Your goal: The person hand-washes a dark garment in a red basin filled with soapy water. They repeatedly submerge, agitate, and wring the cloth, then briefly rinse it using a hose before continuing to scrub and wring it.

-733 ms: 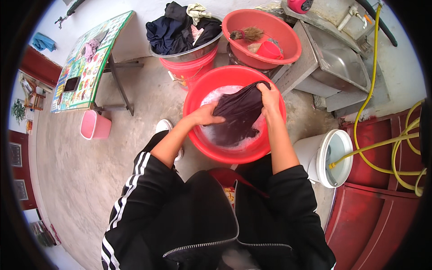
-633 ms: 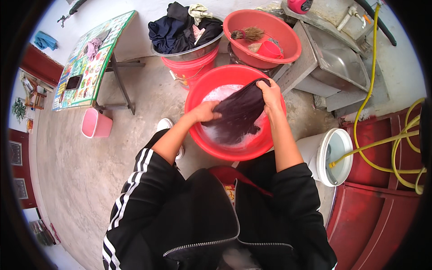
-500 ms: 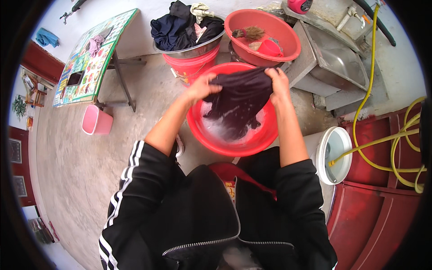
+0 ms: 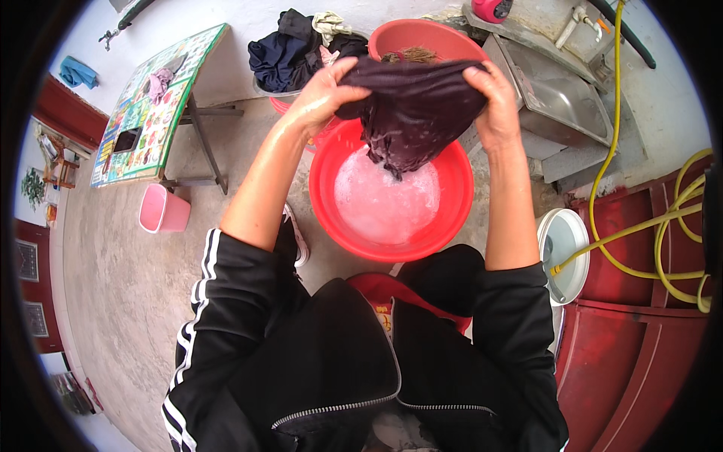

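A wet, dark purplish garment (image 4: 414, 105) hangs stretched between my hands, above a red basin (image 4: 331, 218) of cloudy, sudsy water (image 4: 388, 200). My left hand (image 4: 327, 94) grips its upper left edge, with the thumb apart from the other fingers. At the upper right corner my right hand (image 4: 495, 98) is closed on the cloth. The garment's lower end is bunched and hangs clear of the suds. Its folds hide the far rim of the basin.
Behind stand a metal bowl of dark clothes (image 4: 282, 60) and a larger red tub (image 4: 437, 38) with a brush (image 4: 410, 55). To the right are a sink (image 4: 561, 94), a white bucket (image 4: 563, 256) and a yellow hose (image 4: 614, 151). A table (image 4: 162, 98) and pink bin (image 4: 164, 209) stand left.
Both hands have risen with the garment, lifting its lower end out of the basin. They have also spread farther apart, and the sudsy water now shows.
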### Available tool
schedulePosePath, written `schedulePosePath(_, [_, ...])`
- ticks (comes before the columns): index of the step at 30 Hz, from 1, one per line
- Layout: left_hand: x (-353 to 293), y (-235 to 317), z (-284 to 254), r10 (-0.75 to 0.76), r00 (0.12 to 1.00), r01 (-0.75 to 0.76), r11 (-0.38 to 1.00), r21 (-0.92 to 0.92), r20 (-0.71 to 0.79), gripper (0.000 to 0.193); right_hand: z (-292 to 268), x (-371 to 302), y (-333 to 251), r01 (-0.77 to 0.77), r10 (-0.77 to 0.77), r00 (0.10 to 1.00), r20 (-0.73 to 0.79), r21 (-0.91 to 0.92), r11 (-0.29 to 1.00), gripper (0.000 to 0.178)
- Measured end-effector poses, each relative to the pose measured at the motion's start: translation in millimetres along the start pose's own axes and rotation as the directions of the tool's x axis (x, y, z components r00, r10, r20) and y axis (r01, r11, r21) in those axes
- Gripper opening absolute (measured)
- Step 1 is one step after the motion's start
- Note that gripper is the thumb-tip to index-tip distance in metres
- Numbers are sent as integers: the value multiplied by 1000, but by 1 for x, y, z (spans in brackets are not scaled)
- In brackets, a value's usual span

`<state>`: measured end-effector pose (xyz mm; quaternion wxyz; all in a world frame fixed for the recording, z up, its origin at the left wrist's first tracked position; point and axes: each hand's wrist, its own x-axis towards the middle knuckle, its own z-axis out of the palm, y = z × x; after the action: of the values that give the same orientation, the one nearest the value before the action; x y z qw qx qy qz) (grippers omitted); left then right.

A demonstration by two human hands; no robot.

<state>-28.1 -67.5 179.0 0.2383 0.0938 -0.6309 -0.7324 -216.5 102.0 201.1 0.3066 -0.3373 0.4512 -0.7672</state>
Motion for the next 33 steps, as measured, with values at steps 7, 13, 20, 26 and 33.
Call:
schedulePosePath(7, [-23,-151,-45,-346,938,318,893,318,33,36,-69,-28,148,-277,300,954,-10,-417,866,31])
schedulePosePath(13, [-70,-232,-49,-442,895,81,281,956,54,46,-85,-82,218,-340,626,772,108,-763,550,51])
schedulePosePath(20, [-86,-234,3,-725,641,-202,157,967,252,49,-53,-115,219,161,862,493,121,-986,46,52])
schedulePosePath(26, [-49,-226,-12,-745,611,213,482,850,269,32,-59,-67,225,-409,993,91,70,-907,101,34])
schedulePosePath(33, [-38,-269,-18,-203,935,349,394,850,-290,83,-75,-46,248,-116,237,968,-84,-986,123,72])
